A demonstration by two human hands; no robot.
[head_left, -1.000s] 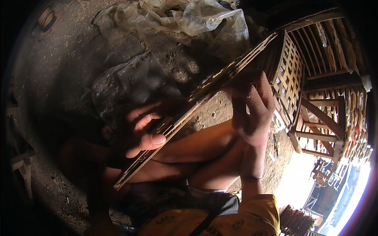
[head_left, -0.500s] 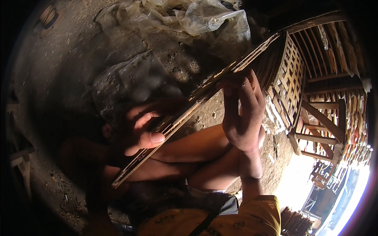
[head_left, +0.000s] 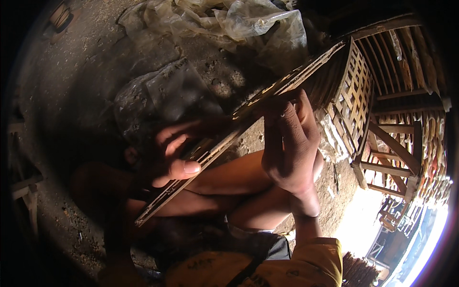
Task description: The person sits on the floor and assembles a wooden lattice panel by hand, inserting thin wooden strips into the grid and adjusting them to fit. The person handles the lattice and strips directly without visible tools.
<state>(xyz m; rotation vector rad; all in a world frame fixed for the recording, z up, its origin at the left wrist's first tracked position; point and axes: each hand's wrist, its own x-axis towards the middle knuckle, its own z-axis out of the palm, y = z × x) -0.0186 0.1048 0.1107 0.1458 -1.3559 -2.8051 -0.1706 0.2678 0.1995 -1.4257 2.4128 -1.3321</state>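
A long bamboo panel (head_left: 221,148), seen almost edge-on, slants from the lower left up to the upper right above my crossed legs. Its edge looks like thin split strips laid together. My left hand (head_left: 174,165), partly in deep shadow, grips the lower part, thumb on the near edge and fingers on the other side. Further up, my right hand (head_left: 291,143) is closed, its bent fingertips pressed against the panel's edge near the middle. Shadow and the hand itself hide what those fingertips pinch, if anything.
A woven bamboo lattice panel (head_left: 353,98) leans at the right, beside a wooden rack (head_left: 389,165). Crumpled clear plastic sheeting (head_left: 258,24) lies at the far side, and a darker plastic sheet (head_left: 167,91) nearer on the earthen floor. A small round container (head_left: 61,18) stands far left.
My right hand has slid slightly down and left along the panel's edge, its wrist turning a little. The left hand and the panel have hardly moved.
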